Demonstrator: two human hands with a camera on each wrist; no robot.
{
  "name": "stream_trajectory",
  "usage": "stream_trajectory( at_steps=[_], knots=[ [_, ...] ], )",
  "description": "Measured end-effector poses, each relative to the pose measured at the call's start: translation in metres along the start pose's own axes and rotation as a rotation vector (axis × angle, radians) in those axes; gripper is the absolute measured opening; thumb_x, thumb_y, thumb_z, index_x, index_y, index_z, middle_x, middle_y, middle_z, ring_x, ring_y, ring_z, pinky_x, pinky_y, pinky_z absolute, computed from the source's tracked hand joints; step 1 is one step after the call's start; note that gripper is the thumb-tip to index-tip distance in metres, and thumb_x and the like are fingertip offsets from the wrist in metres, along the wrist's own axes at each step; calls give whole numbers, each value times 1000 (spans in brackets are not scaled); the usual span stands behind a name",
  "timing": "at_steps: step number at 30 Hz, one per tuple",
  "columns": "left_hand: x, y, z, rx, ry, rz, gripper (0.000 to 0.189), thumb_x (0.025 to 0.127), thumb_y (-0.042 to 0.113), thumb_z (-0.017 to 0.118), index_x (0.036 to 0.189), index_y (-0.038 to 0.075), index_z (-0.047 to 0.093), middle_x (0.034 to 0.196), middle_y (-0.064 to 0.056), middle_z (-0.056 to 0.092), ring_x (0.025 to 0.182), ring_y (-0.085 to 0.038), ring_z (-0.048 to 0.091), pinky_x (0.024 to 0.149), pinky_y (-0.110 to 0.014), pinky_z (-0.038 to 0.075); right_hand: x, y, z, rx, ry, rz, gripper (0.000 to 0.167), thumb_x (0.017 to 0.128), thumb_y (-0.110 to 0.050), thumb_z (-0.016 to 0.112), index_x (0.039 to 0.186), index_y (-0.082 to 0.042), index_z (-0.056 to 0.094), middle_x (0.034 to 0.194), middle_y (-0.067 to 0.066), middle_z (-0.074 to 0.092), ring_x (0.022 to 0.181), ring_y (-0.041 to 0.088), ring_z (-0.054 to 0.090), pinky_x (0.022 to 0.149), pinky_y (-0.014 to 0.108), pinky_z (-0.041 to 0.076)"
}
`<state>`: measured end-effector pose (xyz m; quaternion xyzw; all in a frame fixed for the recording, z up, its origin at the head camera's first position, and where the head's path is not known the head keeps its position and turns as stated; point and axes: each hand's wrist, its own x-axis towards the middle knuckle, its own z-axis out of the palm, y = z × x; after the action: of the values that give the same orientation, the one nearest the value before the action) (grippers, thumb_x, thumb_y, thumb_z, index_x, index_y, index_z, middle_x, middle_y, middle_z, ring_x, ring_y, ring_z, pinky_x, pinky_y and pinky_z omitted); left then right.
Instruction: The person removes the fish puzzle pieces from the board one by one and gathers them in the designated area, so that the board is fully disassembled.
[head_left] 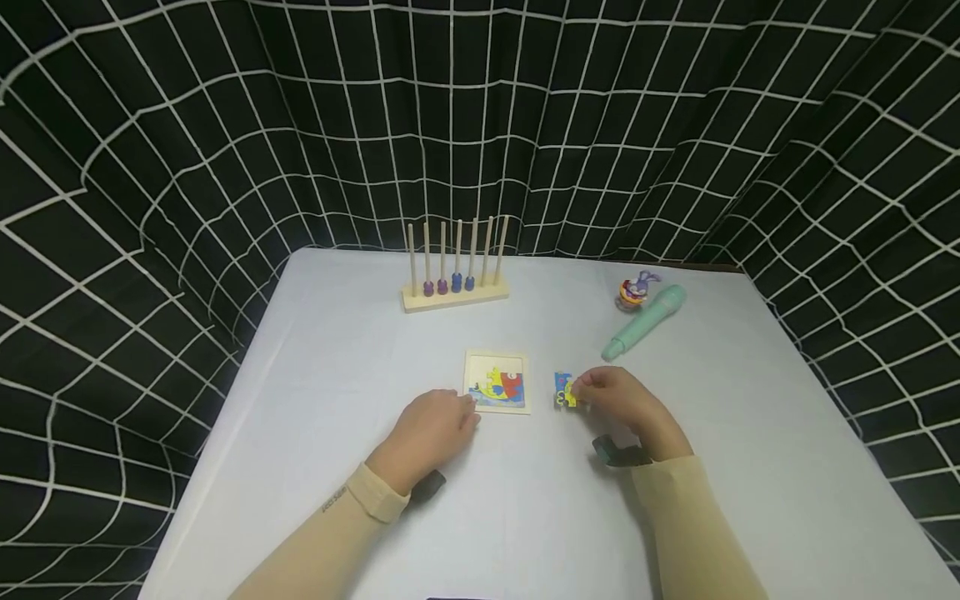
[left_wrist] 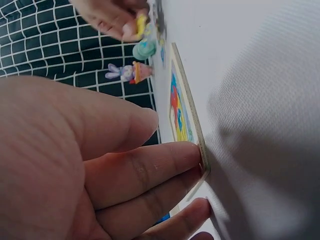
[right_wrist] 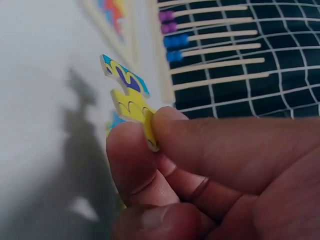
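A square wooden puzzle tray (head_left: 497, 355) lies on the white table, its lower part filled with red, yellow and blue pieces (head_left: 504, 388). At the tray's lower left corner, my left hand (head_left: 433, 429) rests with fairly straight fingers touching the edge. To the right of the tray, my right hand (head_left: 618, 400) pinches a yellow and blue puzzle piece (right_wrist: 129, 104) between thumb and forefinger, clear of the tabletop. Another blue piece (head_left: 561, 380) shows beside that hand on the table, partly covered by the held one.
Behind the tray stands a wooden peg rack (head_left: 454, 298) with purple and blue beads. Toward the back right are a purple rabbit figure (head_left: 636, 289) and a mint-green toy microphone (head_left: 645, 322). A black gridded curtain (head_left: 480, 125) hangs around the table.
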<state>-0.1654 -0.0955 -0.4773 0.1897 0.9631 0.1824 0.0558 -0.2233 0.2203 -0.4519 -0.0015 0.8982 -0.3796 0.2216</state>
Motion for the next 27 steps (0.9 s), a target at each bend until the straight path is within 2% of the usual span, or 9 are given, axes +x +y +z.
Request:
stream_trajectory(
  at_steps=[4, 7, 18, 27],
  knots=[
    [-1, 1, -3, -15, -14, -24, 39, 110, 30, 64, 137, 5, 75, 137, -11, 77, 136, -32, 68, 117, -50, 54, -2, 9, 5, -10, 21, 2, 25, 105, -26, 69, 91, -5, 69, 79, 0, 54, 81, 20, 49, 69, 34, 39],
    [-2, 2, -4, -33, -25, -37, 39, 110, 29, 64, 138, 5, 75, 139, -11, 76, 138, -32, 67, 119, -51, 53, -1, 10, 8, -33, 49, 3, 23, 104, -25, 70, 89, -7, 69, 80, 0, 56, 82, 21, 51, 70, 34, 41],
    [-1, 2, -1, -41, -16, -32, 39, 110, 30, 63, 138, 4, 74, 138, -11, 76, 139, -32, 67, 119, -51, 52, -3, 4, 15, -127, 113, 39, 19, 104, -21, 71, 100, -3, 75, 95, 9, 69, 90, 25, 60, 76, 35, 49],
    [-1, 2, -1, -38, -20, -32, 40, 110, 30, 63, 139, 5, 74, 138, -11, 76, 139, -32, 67, 119, -51, 52, -4, 1, 16, -156, 142, 66, 18, 103, -21, 73, 94, -5, 71, 88, 6, 65, 84, 24, 58, 68, 32, 46]
  ],
)
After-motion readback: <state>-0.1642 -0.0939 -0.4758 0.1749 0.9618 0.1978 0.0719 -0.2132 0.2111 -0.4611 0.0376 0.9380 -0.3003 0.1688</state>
